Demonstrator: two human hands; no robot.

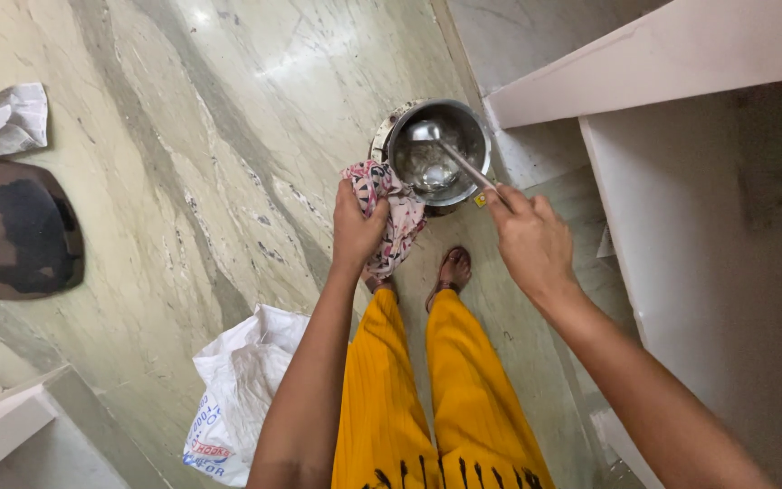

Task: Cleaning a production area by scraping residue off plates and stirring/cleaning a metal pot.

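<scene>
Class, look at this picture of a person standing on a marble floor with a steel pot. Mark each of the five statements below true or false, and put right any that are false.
1. The left hand grips a patterned cloth against the side of the steel pot. True.
2. The right hand holds a wooden rolling pin. False: it holds the handle of a metal ladle that reaches into the pot.
3. The pot is brimming with rice. False: its shiny inside shows, with only a little at the bottom.
4. A white plastic bag lies on the floor beside the person's left leg. True.
5. The person wears blue trousers. False: the trousers are yellow.
</scene>
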